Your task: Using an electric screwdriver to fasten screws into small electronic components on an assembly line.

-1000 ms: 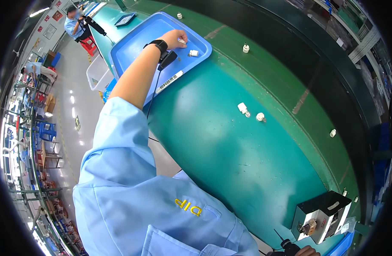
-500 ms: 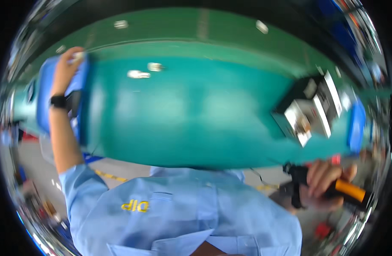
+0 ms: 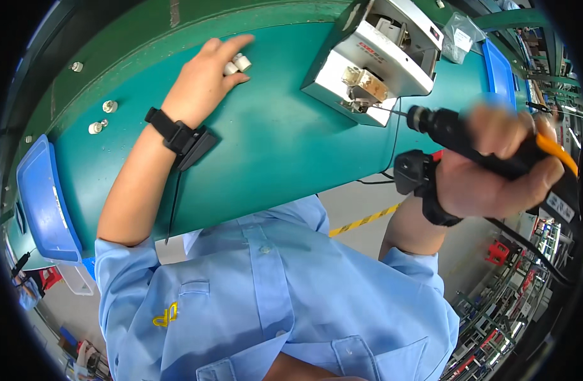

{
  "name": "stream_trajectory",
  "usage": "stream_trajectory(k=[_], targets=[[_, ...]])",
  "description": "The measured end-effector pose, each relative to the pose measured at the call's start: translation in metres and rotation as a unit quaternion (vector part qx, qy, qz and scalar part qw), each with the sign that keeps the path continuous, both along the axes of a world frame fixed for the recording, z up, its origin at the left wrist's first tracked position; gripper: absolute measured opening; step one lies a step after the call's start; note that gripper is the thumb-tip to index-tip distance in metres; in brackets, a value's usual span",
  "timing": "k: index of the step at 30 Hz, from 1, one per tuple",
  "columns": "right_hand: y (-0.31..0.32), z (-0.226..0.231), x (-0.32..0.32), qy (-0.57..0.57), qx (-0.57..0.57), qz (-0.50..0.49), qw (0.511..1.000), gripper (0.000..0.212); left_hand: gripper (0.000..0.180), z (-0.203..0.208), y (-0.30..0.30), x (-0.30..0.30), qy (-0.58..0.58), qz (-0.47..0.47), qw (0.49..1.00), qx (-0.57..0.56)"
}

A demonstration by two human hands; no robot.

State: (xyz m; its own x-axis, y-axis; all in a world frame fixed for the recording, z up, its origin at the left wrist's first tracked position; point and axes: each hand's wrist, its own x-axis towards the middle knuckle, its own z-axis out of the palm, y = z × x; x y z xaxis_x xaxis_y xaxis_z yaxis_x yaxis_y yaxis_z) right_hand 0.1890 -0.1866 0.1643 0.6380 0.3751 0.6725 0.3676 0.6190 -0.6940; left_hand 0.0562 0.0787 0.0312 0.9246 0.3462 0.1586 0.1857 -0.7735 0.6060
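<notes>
My left hand (image 3: 199, 86) is over the green table with its fingers bent around a pair of small white cylindrical parts (image 3: 242, 62), the forefinger pointing outward. A black band circles that wrist. My right hand (image 3: 497, 165) is wrapped around a black and orange electric screwdriver (image 3: 450, 130), partly blurred. The driver's thin bit points left, its tip close to the front opening of a white and black screw feeder (image 3: 393, 54). Whether a screw sits on the bit is too small to tell.
Two similar white parts, one (image 3: 110, 106) and another (image 3: 96, 127), lie on the table's left. A blue bin (image 3: 37, 197) stands at the far left, another blue tray (image 3: 497, 73) at the right beside a clear plastic bag (image 3: 461, 38). A black cable runs from the driver.
My left hand has moved from the blue bin toward the middle, carrying white parts. My right hand has raised the screwdriver to the screw feeder. The view has turned to the right.
</notes>
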Motion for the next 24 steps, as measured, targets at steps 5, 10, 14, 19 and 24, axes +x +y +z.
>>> stream_trajectory(k=[5,10,14,19,24], targets=[[0.014,-0.027,0.011,-0.016,-0.047,0.015,0.999,0.042,0.028,0.009,-0.009,-0.021,-0.011,0.067,0.996,-0.049],[0.019,-0.025,0.023,-0.067,-0.077,0.156,0.983,0.040,0.025,0.008,-0.037,-0.053,-0.035,0.027,0.997,-0.060],[0.034,-0.015,0.024,-0.016,-0.098,0.219,0.971,0.034,0.024,0.009,-0.049,-0.057,-0.012,-0.006,0.999,-0.048],[0.063,-0.008,0.011,0.161,-0.118,0.223,0.954,0.024,0.025,0.005,-0.052,-0.059,0.019,-0.029,0.993,-0.110],[0.054,-0.025,0.046,0.229,-0.107,0.250,0.935,0.047,0.024,-0.009,-0.053,-0.062,-0.013,-0.008,0.981,-0.193]])
